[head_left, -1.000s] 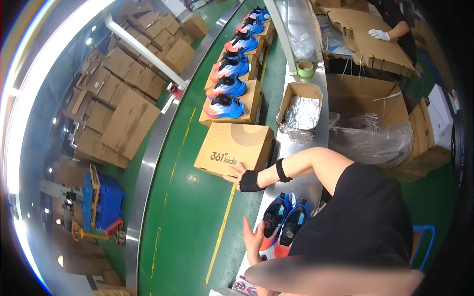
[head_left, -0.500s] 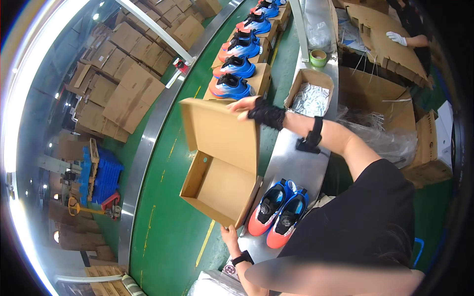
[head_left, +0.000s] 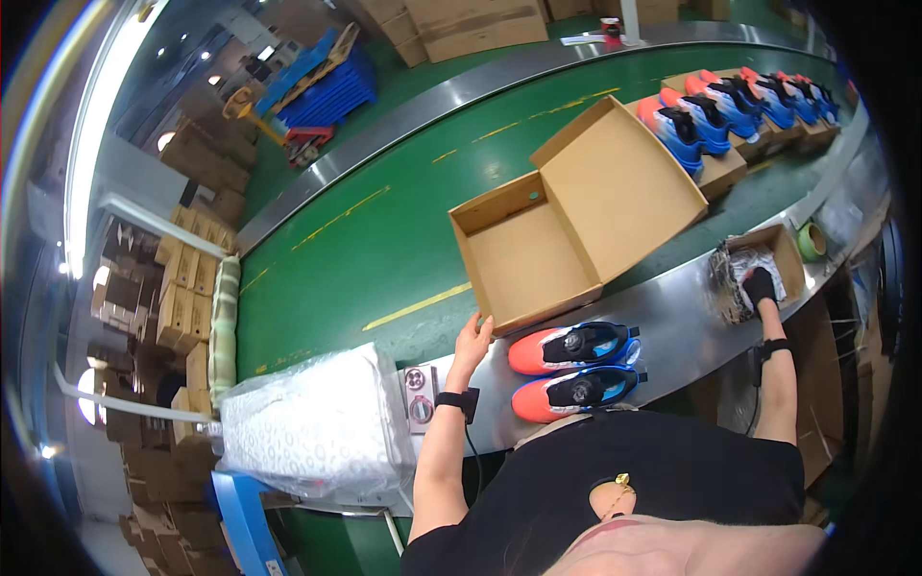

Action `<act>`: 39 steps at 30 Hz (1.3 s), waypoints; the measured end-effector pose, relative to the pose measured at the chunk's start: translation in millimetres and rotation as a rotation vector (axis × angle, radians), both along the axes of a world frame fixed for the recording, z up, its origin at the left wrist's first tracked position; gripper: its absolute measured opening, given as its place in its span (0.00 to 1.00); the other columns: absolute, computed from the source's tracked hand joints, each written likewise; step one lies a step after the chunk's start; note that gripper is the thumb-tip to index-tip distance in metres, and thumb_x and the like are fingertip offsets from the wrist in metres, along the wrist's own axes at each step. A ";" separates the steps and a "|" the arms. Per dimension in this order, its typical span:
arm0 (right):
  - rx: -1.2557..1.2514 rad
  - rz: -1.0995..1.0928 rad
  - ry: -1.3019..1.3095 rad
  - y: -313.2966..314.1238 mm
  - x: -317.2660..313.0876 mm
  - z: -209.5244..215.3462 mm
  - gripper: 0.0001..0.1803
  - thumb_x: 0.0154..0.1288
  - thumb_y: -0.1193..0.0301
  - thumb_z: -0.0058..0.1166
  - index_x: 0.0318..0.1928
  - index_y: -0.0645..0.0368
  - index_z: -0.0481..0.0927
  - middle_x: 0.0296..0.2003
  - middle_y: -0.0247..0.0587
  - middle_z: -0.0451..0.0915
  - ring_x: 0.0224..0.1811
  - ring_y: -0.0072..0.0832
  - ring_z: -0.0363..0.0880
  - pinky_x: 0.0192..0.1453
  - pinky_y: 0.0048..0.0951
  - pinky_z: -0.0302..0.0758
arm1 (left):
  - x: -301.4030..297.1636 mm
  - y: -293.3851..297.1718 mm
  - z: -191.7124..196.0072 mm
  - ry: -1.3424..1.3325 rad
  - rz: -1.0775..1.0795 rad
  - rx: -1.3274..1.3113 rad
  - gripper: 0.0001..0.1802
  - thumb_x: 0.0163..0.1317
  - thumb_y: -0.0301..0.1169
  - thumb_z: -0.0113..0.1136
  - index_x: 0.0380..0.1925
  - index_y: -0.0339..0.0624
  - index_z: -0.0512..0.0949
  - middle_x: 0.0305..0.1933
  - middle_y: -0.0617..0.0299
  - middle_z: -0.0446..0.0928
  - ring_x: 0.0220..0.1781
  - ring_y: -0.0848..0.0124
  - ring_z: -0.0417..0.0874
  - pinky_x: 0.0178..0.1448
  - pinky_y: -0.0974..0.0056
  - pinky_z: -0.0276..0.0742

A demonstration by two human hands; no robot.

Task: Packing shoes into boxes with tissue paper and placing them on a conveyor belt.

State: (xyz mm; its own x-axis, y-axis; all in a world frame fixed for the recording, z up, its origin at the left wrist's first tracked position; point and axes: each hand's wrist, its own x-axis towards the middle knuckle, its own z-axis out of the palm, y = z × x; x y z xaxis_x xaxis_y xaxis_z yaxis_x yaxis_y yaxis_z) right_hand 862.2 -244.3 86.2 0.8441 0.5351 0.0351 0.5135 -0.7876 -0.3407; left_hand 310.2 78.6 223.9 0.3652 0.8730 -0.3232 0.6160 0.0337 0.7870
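Note:
An open brown cardboard shoebox [head_left: 528, 245] rests on the green conveyor, its lid folded back to the right and nothing inside. My left hand [head_left: 471, 343] is at the box's near left corner, fingers closed on its edge. Over to the right, my right hand [head_left: 759, 285], in a black fingerless glove, reaches into a small carton [head_left: 786, 257] of white packets [head_left: 754, 259]. Its fingertips are hidden there. Between my arms, a pair of coral, white and blue sneakers [head_left: 576, 370] with black openings lies side by side on the metal ledge, toes to the left.
More such sneakers [head_left: 706, 120] stand on closed boxes along the conveyor at the far right. A green tape roll [head_left: 812, 242] is beyond the carton. On the left are a plastic-wrapped stack of white patterned paper [head_left: 307, 422] and a small printed card [head_left: 419, 396].
My right hand has left the box lid and moved right into the carton of packets. The lid now leans further open. My left hand stays at the box corner, and the view has turned.

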 end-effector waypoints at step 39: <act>1.017 1.630 -0.242 205.0 -306.2 490.4 0.26 0.57 0.78 0.47 0.56 0.65 0.56 0.49 0.51 0.67 0.35 0.29 0.69 0.39 0.25 0.69 | -137.0 -102.7 274.2 -0.949 0.129 1.454 0.23 0.57 0.35 0.35 0.45 0.25 0.65 0.51 0.37 0.62 0.53 0.52 0.66 0.56 0.53 0.63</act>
